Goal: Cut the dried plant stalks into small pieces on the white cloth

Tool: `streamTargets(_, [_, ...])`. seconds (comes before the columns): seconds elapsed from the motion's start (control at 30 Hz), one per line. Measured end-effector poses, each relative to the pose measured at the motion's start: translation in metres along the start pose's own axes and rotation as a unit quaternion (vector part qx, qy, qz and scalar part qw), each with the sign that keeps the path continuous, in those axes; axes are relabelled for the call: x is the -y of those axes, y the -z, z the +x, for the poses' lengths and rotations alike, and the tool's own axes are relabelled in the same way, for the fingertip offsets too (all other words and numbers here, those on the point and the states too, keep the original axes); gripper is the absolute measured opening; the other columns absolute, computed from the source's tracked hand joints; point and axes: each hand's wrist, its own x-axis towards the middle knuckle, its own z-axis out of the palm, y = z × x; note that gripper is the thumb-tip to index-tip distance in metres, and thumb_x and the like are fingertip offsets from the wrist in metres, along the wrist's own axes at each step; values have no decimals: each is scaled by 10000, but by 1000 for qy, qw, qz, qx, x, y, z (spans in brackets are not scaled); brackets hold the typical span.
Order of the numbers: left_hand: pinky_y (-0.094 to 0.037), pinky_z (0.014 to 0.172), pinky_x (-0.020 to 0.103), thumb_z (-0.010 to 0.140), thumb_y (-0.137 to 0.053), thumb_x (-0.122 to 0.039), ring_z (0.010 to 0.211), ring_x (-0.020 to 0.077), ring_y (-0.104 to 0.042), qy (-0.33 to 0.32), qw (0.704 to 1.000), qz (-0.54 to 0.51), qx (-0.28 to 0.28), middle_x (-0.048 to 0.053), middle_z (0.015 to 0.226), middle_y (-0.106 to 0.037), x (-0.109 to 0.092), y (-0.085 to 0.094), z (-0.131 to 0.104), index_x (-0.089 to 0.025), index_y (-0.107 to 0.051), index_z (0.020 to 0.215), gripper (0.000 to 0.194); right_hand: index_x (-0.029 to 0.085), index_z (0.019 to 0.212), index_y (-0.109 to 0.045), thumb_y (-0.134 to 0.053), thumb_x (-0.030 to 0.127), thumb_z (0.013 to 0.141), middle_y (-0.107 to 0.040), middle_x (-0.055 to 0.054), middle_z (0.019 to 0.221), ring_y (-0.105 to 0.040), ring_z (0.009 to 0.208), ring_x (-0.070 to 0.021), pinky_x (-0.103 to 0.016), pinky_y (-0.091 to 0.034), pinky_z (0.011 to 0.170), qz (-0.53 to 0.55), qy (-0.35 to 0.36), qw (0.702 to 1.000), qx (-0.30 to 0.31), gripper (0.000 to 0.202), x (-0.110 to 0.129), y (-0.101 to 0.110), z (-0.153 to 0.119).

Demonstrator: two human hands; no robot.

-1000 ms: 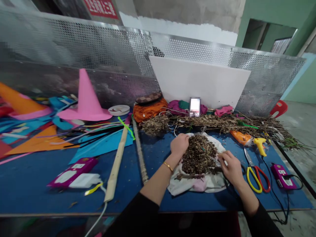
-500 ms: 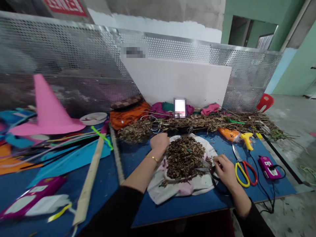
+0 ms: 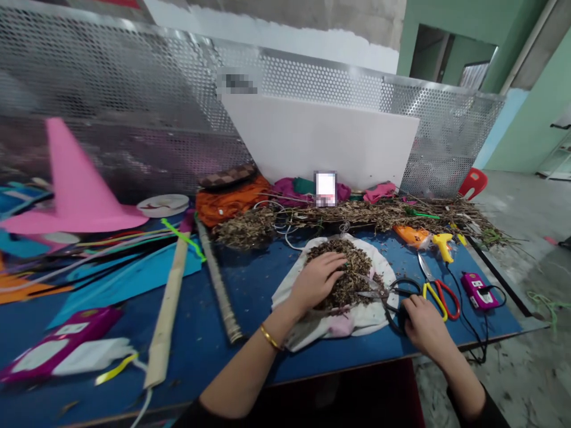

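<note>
My left hand (image 3: 317,279) lies flat, palm down with fingers stretched out, on a heap of dried, crumbled plant bits (image 3: 354,255). The heap sits on a crumpled white cloth (image 3: 379,258) with pinkish stains. Black-handled scissors (image 3: 408,285) lie at the right side of the cloth, their blades pointing into the heap. At their lower handle loop is my right hand (image 3: 426,324), fingers curled round it; part of the loop is hidden. Just beyond this hand rest scissors with red and yellow handles (image 3: 432,291).
Dried stalks (image 3: 379,215) line the back of the blue table. A yellow glue gun (image 3: 444,245) and purple device (image 3: 479,291) are at right. Leftward are a wooden stick (image 3: 167,315), a wrapped rod (image 3: 220,285), a pink cone hat (image 3: 78,184) and another purple device (image 3: 66,342).
My left hand has moved from the heap's far left edge onto it, its fingers opening out. My right hand has shifted slightly right and nearer to me, to the scissors' lower loop.
</note>
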Motion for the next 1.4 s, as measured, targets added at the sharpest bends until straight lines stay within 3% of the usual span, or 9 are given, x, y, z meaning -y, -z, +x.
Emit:
streamTargets(0.2, [-312, 1046, 392, 825, -503, -301, 1230, 206, -413, -39, 997, -27, 58, 54, 1286, -525, -2, -19, -4, -218, -585, 1144, 340, 177, 842, -512, -465, 81, 632, -522, -84, 951, -490, 887, -213, -308, -377, 773, -8, 14, 1000, -9, 236, 2, 6, 5])
streamTargets(0.3, [-350, 1015, 348, 831, -493, -290, 1149, 185, -491, 11, 998, -54, 3, 48, 1200, -593, -1, -15, -8, -212, -588, 1130, 323, 159, 973, -503, -481, 99, 599, -498, -114, 1095, -470, 998, -233, -337, -358, 865, 8, 13, 999, -30, 380, 0, 14, 9])
streamTargets(0.4, [-414, 930, 307, 852, -448, -272, 1018, 169, -565, 106, 989, -65, -77, 41, 1093, -647, 0, -7, -9, -209, -614, 1064, 276, 145, 1096, -469, -486, 120, 590, -531, -112, 1079, -486, 1004, -233, -350, -363, 877, 33, 20, 999, -10, 507, -4, 17, 16])
streamTargets(0.47, [-431, 879, 296, 849, -450, -264, 963, 170, -580, 125, 987, -55, -89, 34, 1042, -662, -1, -3, -6, -215, -643, 985, 241, 134, 1167, -438, -493, 132, 590, -528, -123, 1121, -476, 1048, -241, -364, -354, 904, 43, 33, 999, -6, 579, -6, 18, 20])
streamTargets(0.77, [-409, 800, 314, 775, -540, -252, 876, 207, -566, 118, 991, 66, -10, 54, 875, -672, -5, -5, 19, -208, -689, 819, 162, 158, 1233, -421, -537, 164, 641, -500, -122, 1196, -450, 1117, -237, -369, -344, 949, 77, 30, 997, -7, 604, -9, 13, 21])
streamTargets(0.93, [-427, 751, 276, 782, -528, -294, 850, 181, -593, 189, 980, -23, -51, 12, 887, -694, 2, -3, 16, -225, -683, 793, 170, 177, 1217, -448, -570, 188, 667, -502, -113, 1190, -455, 1117, -242, -376, -343, 956, 93, 23, 995, -9, 563, -10, 12, 19])
streamTargets(1.07, [-442, 760, 252, 784, -524, -288, 855, 163, -618, 216, 971, -90, -44, -17, 919, -708, 10, 2, 11, -241, -695, 834, 184, 193, 1191, -479, -603, 250, 700, -532, -104, 1141, -503, 1053, -238, -361, -392, 901, 114, 17, 993, -17, 509, -10, 17, 19])
streamTargets(1.2, [-436, 790, 268, 800, -526, -272, 862, 167, -616, 171, 979, -39, -104, -6, 926, -706, -4, 8, 5, -245, -695, 858, 180, 221, 1068, -559, -516, 257, 809, -573, -65, 1025, -555, 940, -191, -303, -429, 821, 166, 6, 984, -68, 266, 4, 25, 28])
streamTargets(1.4, [-420, 734, 287, 850, -475, -285, 755, 152, -604, -13, 996, -26, -86, 26, 817, -701, -68, 5, -3, -229, -674, 851, 207, 222, 929, -579, -511, 329, 845, -580, -11, 795, -549, 725, -137, -232, -436, 685, 331, 9, 927, -178, 151, 52, 30, 44])
